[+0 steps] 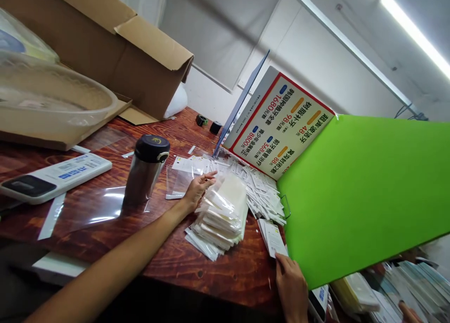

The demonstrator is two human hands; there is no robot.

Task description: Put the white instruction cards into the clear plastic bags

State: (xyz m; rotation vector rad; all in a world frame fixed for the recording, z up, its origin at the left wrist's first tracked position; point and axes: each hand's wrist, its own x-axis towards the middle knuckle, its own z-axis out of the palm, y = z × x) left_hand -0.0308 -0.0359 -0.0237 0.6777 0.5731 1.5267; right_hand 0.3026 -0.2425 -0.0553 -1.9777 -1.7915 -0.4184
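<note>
My left hand [197, 190] reaches across the wooden table [218, 271] and rests on the top of a stack of clear plastic packets [220, 217], fingers curled at its far edge. My right hand [291, 285] is at the table's near edge and pinches a small white card [274, 238] by its lower corner. A heap of loose white cards [263, 194] lies behind the stack, against the foot of a printed price board [281, 123].
A green panel [362, 191] stands at the right. A steel flask with a black lid [146, 170] is left of my left hand. A white boxed device [52, 177], clear film sheets, an open cardboard box [116, 46] and a plastic tub [52, 98] fill the left.
</note>
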